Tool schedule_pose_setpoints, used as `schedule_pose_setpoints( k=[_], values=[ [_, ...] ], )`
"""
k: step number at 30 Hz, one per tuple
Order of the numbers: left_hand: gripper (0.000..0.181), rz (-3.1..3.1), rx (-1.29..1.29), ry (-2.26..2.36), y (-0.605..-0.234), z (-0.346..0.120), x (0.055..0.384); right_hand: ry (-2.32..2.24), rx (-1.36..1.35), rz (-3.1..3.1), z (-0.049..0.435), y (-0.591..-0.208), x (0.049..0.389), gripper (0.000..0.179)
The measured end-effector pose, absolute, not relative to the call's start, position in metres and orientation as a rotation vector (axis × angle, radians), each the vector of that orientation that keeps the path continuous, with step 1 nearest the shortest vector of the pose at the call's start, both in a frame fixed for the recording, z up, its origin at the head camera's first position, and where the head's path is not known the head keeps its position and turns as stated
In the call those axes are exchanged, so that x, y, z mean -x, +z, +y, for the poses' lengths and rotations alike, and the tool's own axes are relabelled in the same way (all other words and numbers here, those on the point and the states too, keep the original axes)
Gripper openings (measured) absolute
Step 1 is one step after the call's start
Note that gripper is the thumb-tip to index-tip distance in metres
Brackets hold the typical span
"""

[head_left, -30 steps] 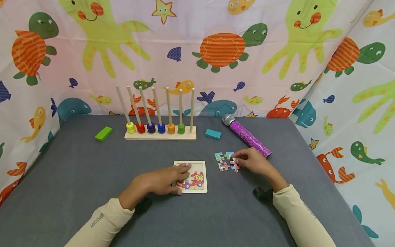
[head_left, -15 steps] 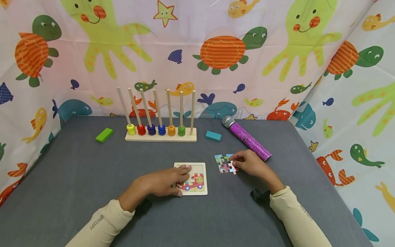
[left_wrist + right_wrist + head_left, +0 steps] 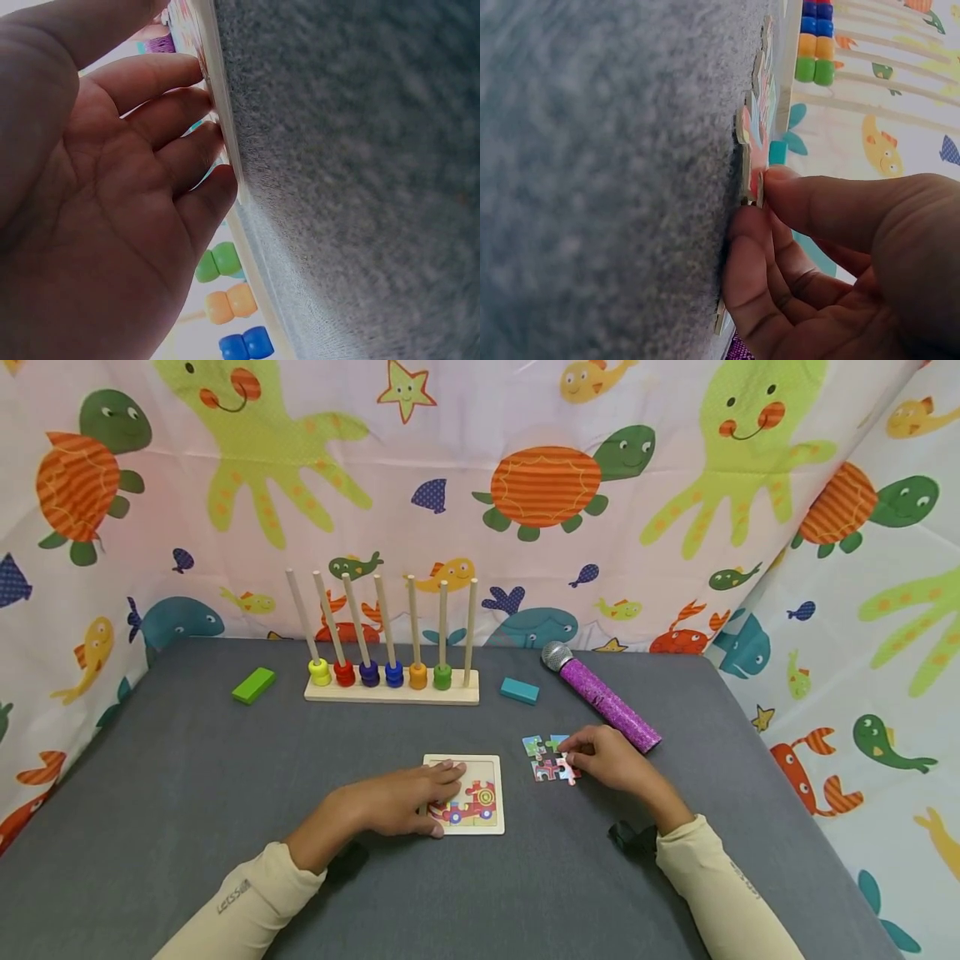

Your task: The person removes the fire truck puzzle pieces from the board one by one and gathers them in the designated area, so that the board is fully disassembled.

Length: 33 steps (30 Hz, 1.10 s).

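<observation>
My left hand (image 3: 405, 797) lies on a square wooden puzzle board (image 3: 487, 821) in the head view. Its fingers are extended over the board's left part, the thumb at the lower edge. A red vehicle picture (image 3: 480, 802) shows on the board to the right of the fingers. From the left wrist view, the fingertips (image 3: 217, 184) touch the board along its edge. My right hand (image 3: 611, 758) pinches a jigsaw piece (image 3: 567, 768) between thumb and fingers, low over several loose pieces (image 3: 545, 769). The right wrist view shows the thumb against the piece's edge (image 3: 760, 187).
Behind the board stands a wooden peg stand (image 3: 390, 693) with coloured beads. A teal block (image 3: 519, 691) and a glittery purple microphone (image 3: 611, 706) lie beyond the loose pieces. A green block (image 3: 253, 686) lies at the left. A printed curtain (image 3: 450, 468) hangs along the back.
My right hand has shifted slightly left and toward me, and the pinched piece now overlaps the lower loose pieces. My left hand has stayed on the board.
</observation>
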State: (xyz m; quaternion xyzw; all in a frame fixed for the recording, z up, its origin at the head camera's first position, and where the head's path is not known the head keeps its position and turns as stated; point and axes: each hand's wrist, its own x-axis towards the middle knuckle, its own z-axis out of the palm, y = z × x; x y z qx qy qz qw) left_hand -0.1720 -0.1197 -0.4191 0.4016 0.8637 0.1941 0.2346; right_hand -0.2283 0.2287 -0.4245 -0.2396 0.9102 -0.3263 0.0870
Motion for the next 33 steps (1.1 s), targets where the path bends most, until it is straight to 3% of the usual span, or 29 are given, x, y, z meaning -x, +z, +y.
schedule_pose_setpoints(
  k=[11, 33],
  values=[
    [0.065, 2.365, -1.092, 0.536, -0.418, -0.12, 0.172, -1.021, 0.658, 2.73, 0.228, -0.423, 0.226, 0.018],
    [0.063, 2.377, -1.111, 0.521, -0.418, -0.121, 0.174, -1.102, 0.904, 2.463, 0.187, -0.413, 0.221, 0.018]
  ],
)
